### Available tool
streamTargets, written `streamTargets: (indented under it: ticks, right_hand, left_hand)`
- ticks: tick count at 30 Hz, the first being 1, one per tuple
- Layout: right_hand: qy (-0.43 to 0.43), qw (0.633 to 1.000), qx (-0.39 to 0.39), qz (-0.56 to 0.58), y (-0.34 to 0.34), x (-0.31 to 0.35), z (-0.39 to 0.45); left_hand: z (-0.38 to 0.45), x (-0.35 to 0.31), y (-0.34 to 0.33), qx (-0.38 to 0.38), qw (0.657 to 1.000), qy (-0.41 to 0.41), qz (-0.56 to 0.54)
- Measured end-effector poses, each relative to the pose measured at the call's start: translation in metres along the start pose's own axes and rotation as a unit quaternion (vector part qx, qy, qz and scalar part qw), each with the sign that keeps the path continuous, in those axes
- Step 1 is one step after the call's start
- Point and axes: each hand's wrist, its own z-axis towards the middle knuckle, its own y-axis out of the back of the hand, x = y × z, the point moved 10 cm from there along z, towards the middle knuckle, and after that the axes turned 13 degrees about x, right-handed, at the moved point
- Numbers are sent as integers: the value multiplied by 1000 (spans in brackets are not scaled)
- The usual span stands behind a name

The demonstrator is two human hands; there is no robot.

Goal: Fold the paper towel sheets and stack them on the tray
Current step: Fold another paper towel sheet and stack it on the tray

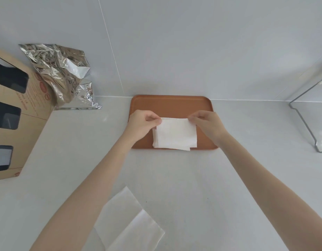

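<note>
A brown tray (170,105) lies on the white counter against the wall. On its near half rests a folded white paper towel (174,135), with another folded sheet under it peeking out at the left and near edges. My left hand (141,125) pinches the top sheet's far left corner. My right hand (207,124) pinches its far right corner. Unfolded paper towel sheets (127,223) lie flat on the counter close to me, partly under my left forearm.
A crumpled silver foil bag (60,73) leans on the wall at the back left. A cardboard box (13,113) with dark cut-outs stands at the left edge. A clear glass or plastic object (312,113) sits at the right.
</note>
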Motion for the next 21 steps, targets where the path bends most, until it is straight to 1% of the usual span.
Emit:
streamTargets:
  ticks: [3, 6, 10, 13, 15, 17, 18, 21]
  right_hand:
    - [-31, 998, -21, -58, -1, -18, 25]
    - [-33, 995, -41, -83, -3, -27, 35]
    - [-20, 990, -63, -124, -3, -27, 36]
    - [-1, 980, -81, -182, -4, -13, 31]
    - [40, 971, -86, -218, -9, 11, 20]
    - [105, 964, -67, -236, -25, 39, 3]
    - [133, 960, -42, -243, -39, 51, -8]
    - [177, 948, 81, -251, -97, 65, -38]
  left_hand:
    - [23, 12, -3, -15, 997, 9, 78]
    - [29, 19, 0, -61, 995, 2, 83]
    - [28, 26, 1, -75, 994, 2, 86]
    - [17, 22, 7, -89, 992, -8, 88]
    - [-1, 12, 13, -95, 991, -19, 92]
    - [-28, 6, 17, -88, 991, -20, 93]
    - [-45, 8, 18, -82, 992, -11, 94]
    - [-98, 29, 13, -52, 993, 31, 100]
